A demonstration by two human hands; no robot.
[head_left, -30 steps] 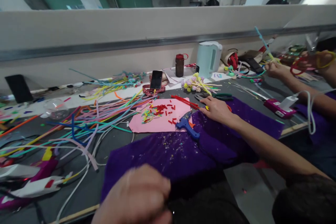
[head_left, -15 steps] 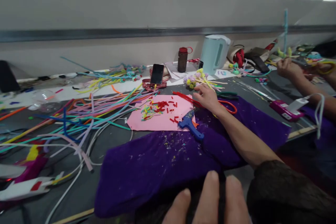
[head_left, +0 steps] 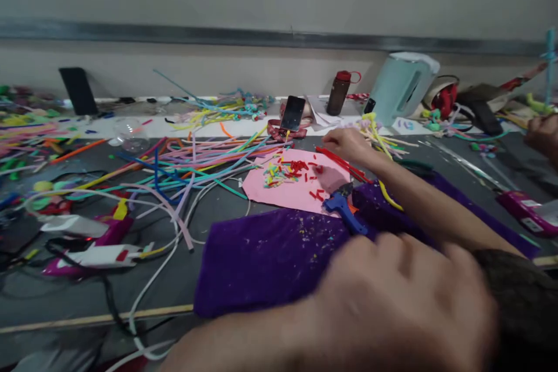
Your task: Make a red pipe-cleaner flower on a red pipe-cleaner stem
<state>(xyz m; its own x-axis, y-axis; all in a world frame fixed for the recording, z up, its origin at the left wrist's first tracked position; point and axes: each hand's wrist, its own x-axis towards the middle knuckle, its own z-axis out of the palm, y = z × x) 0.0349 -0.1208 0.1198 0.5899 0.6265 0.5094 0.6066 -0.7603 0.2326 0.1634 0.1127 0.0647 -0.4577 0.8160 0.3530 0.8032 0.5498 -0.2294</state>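
From where I'm watching, the craft work looks mid-way at best; the pink sheet (head_left: 296,186) in the middle of the frame has a scatter of cut red and yellow-green bits (head_left: 288,173) on it, so some snipping is done, but the big spread of uncut pipe cleaners (head_left: 183,165) across the left-centre of the table (head_left: 65,296) says there's plenty left; a small bunch of finished-looking pastel flowers (head_left: 375,131) sits just right of centre, near the pale kettle (head_left: 401,96).

Right hand (head_left: 349,144) is stretched out to centre-right, forearm lying over the purple cloth (head_left: 261,261), fingers curled down onto the long red pipe cleaners (head_left: 342,164) at the pink sheet's far edge; looks like it's pinching them, though I can't fully tell the grip. Left hand (head_left: 405,308) is huge and blurred in the lower right, raised close to the camera, fingers loosely bent, nothing visibly in it; too smeared to be sure.

Blue glue gun (head_left: 344,209) lies on the cloth edge, untouched; another person's hand (head_left: 543,133) is at the far right edge.
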